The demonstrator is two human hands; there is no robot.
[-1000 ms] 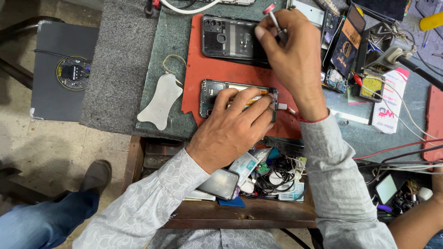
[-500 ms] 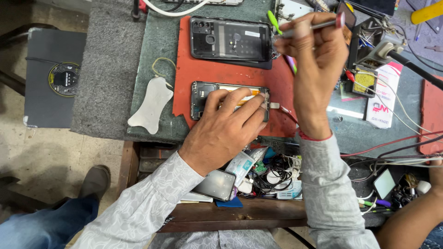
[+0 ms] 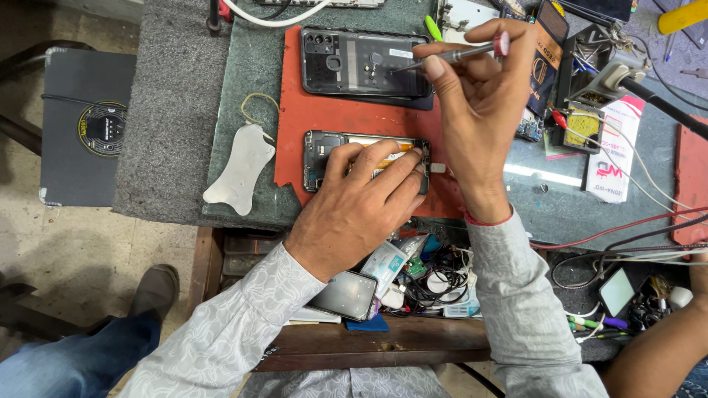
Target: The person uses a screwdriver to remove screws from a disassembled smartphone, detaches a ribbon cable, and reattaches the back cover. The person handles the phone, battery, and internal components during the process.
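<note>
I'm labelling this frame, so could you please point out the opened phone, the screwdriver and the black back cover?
opened phone [image 3: 318,158], head view, bare left end of its frame.
screwdriver [image 3: 457,54], head view, middle of its shaft.
black back cover [image 3: 354,63], head view, its inner face.

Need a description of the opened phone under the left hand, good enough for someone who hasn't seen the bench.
Start at the red-orange mat on the green bench top. Two phone parts lie on it: a black back cover at the far edge, and nearer the person the opened phone, pinned under the left hand. Unlike the plain cover, it shows bare internals with an orange strip.
</note>
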